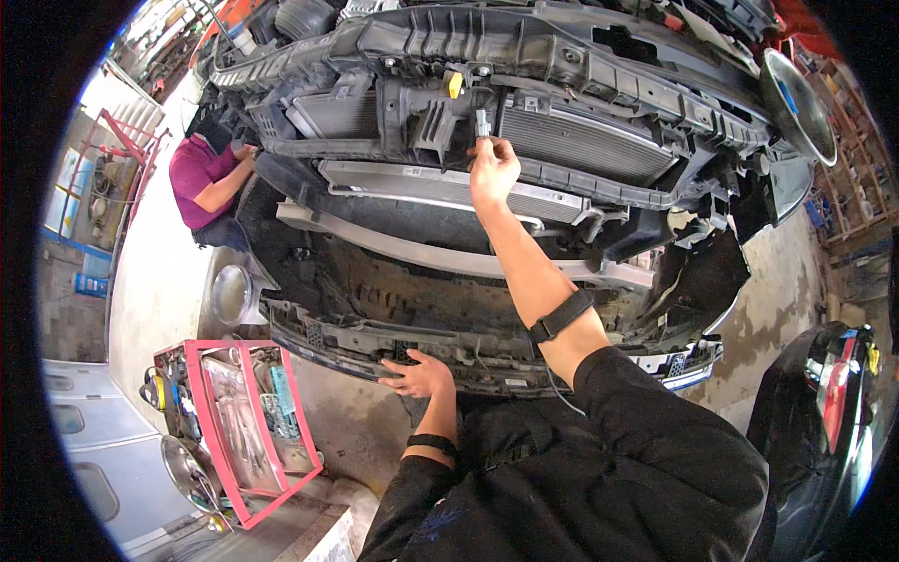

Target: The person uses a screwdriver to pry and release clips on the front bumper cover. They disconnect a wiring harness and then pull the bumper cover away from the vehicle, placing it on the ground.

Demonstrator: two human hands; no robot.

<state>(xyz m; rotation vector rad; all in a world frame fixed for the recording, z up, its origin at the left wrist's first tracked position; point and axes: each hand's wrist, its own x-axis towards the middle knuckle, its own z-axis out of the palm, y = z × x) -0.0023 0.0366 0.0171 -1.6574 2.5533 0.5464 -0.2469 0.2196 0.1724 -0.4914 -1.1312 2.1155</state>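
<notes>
The front end of a car fills the middle, its bumper cover pulled forward and lying low. My right hand (494,173) reaches up to the front frame, its fingers pinching a small grey electrical connector (482,124). Beside the connector are a yellow cap (455,86) and the radiator (585,140). My left hand (421,375), fingers spread, rests on the near edge of the bumper cover (468,361) and grasps nothing. Between the two hands lies a pale metal crash bar (449,248), below the slim cooler (449,192).
A co-worker in a purple shirt (201,178) works at the car's left corner. Near my left side stands a red tool cart (245,510) full of tools. Round metal bowls (232,295) sit close by. A dark car part with a red lamp (836,398) stands at right.
</notes>
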